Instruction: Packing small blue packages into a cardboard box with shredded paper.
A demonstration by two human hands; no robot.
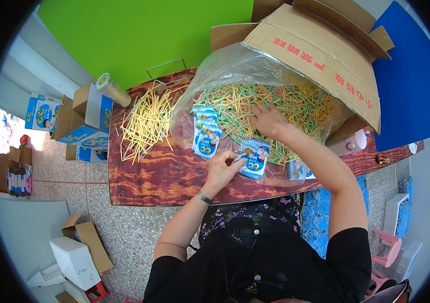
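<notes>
A stack of small blue-and-white packets point(256, 154) lies at the table's near edge, in front of a heap of thin sticks. The thumb and fingers of my left hand point(222, 170) pinch the top packet at its left edge. My right hand point(268, 121) rests on the heap of green, pink and yellow sticks point(230, 103), fingers somewhat apart and tips among the sticks. The heap spills from a clear plastic bag point(225, 65) in a tipped cardboard box point(316, 55). Another row of overlapping packets point(207, 139) lies left of the stack.
Loose pale yellow sticks point(147, 121) cover the left of the red-brown wooden table point(144, 184). A clear jar point(113, 90) and blue printed boxes point(86, 118) stand beyond its left edge. A white cylinder point(349, 143) lies at right; pink stools point(388, 247) are below.
</notes>
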